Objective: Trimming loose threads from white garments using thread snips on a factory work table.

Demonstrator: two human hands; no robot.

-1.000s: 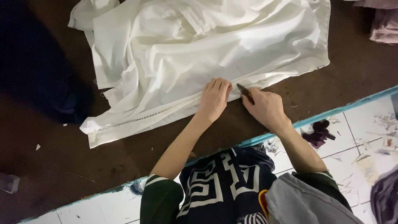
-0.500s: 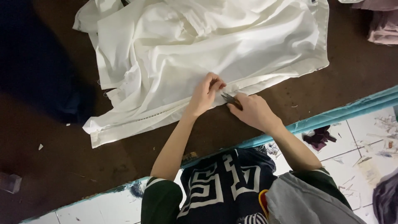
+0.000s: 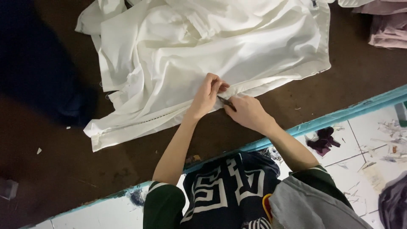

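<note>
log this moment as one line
left hand: pinches hem of white cotton garment | right hand: holds small dark metal tool at hem | surface: dark brown table

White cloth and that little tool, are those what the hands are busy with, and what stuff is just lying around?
In use:
white cloth, its hem pinched by the left hand
small dark tool, held by the right hand

Just lying about:
pinkish folded fabric
dark purple scrap on the floor
dark blue cloth
</note>
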